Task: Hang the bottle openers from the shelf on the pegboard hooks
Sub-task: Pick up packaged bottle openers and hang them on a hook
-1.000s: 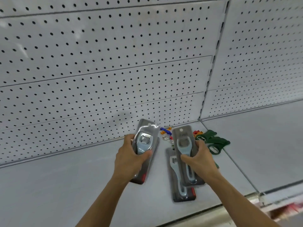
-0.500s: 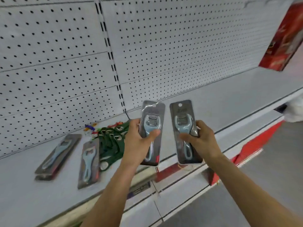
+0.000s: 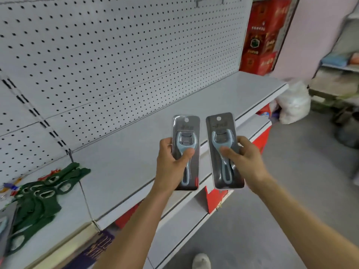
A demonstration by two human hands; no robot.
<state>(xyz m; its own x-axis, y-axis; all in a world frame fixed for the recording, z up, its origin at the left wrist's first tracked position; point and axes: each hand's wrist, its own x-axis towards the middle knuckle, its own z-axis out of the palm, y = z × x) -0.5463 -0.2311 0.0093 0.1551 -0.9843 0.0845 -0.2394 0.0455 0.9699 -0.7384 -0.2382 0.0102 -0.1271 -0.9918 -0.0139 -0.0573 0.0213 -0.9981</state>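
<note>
My left hand [image 3: 172,166] grips a packaged bottle opener [image 3: 186,136], a pale blue tool on a dark card with a hang hole at the top. My right hand [image 3: 245,162] grips a second packaged bottle opener [image 3: 221,131] of the same kind. Both cards stand upright, side by side, in front of the grey shelf [image 3: 155,121]. Behind it rises the white pegboard [image 3: 116,55]; no hooks show on this stretch. At the far left edge lies part of another carded opener [image 3: 3,226].
A heap of green openers [image 3: 40,195] lies on the shelf at the left, with small coloured items [image 3: 11,186] behind it. Red boxes [image 3: 260,35] stand at the shelf's right end. A white bag [image 3: 293,102] sits on the floor beyond.
The view has swung further right along the shelf. Both hands still hold their cards, now in front of the right shelf section; the loose openers have slid off to the left.
</note>
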